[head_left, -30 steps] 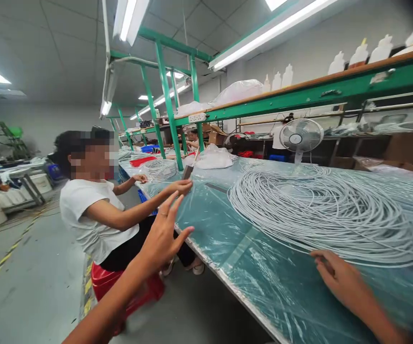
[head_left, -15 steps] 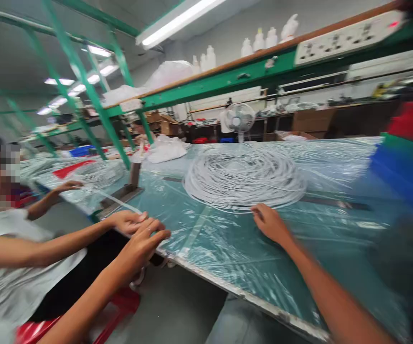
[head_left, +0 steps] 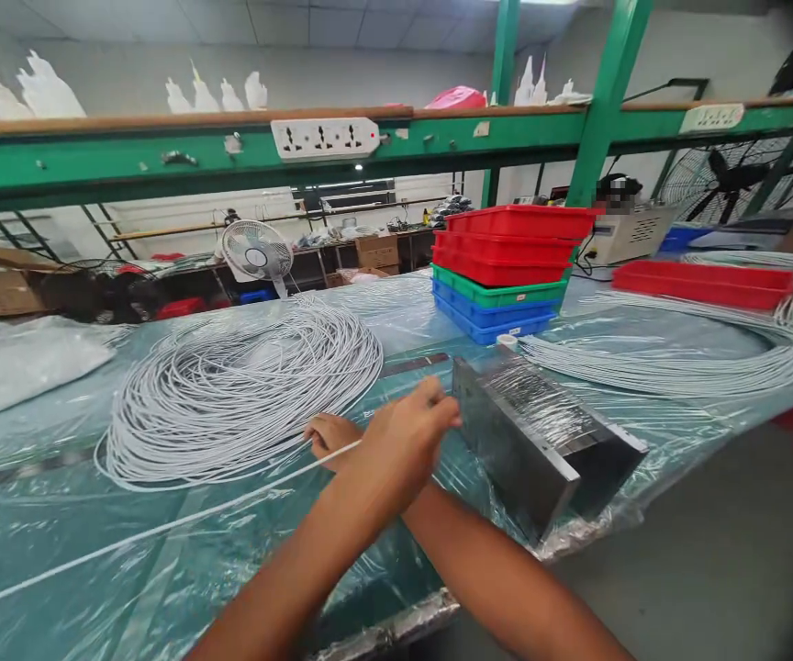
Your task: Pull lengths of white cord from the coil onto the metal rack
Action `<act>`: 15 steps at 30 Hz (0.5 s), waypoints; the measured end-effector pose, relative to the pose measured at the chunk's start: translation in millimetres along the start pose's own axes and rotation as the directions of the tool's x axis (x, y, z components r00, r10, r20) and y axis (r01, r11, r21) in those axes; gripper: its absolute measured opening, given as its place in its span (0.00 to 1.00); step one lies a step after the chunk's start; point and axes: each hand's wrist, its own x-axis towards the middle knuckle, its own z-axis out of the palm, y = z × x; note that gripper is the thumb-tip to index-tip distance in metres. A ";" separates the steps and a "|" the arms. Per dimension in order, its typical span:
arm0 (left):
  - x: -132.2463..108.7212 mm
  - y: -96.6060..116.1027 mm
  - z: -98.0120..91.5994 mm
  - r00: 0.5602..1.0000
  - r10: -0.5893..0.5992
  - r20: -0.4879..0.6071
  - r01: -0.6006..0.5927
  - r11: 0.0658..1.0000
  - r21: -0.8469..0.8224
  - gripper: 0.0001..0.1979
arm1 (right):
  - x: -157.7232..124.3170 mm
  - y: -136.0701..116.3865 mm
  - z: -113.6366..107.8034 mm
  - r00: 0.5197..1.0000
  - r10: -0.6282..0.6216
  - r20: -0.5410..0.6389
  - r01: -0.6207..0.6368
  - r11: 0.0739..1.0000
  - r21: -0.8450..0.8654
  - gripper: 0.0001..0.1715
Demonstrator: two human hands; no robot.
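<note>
My left hand (head_left: 414, 431) is closed, crossed over my right forearm, and grips a white cable (head_left: 114, 549). The cable stretches from the left edge across the table to the hand, where my wrist hides part of it. Just right of my left knuckles stands a metal channel-shaped fixture (head_left: 520, 450) with plastic film wrapped around its middle. Partly covered by my left arm, my right hand (head_left: 331, 435) has its fingers curled at the near right edge of a large coil of white cable (head_left: 231, 404), seemingly pinching a strand.
Red, green and blue trays (head_left: 507, 266) are stacked behind the fixture. Bundled white cables (head_left: 672, 363) and a red tray (head_left: 703, 285) lie to the right. A green shelf beam (head_left: 183, 161) with a power strip (head_left: 324, 138) spans above. Plastic film covers the table.
My view has swung right. My left hand has moved from beside a co-worker's hand across my right arm to the fixture, drawing the cable along. My right hand stays at the coil's edge.
</note>
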 end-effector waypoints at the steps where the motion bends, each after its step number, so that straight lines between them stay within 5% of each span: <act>1: 19.8 2.0 6.7 1.000 -0.015 0.020 0.015 1.000 0.010 0.07 | 0.4 0.8 -1.6 1.000 -0.005 0.008 0.005 1.000 -0.005 0.12; 5: 55.5 8.2 26.5 0.989 -0.066 0.135 0.070 0.997 -0.027 0.03 | 3.4 3.7 -5.8 0.999 -0.025 0.047 0.026 0.999 -0.030 0.10; 15: 52.0 19.6 52.9 0.990 -0.105 0.097 0.129 0.948 -0.291 0.04 | 3.0 7.4 -3.5 0.994 -0.047 0.097 0.050 0.998 -0.034 0.08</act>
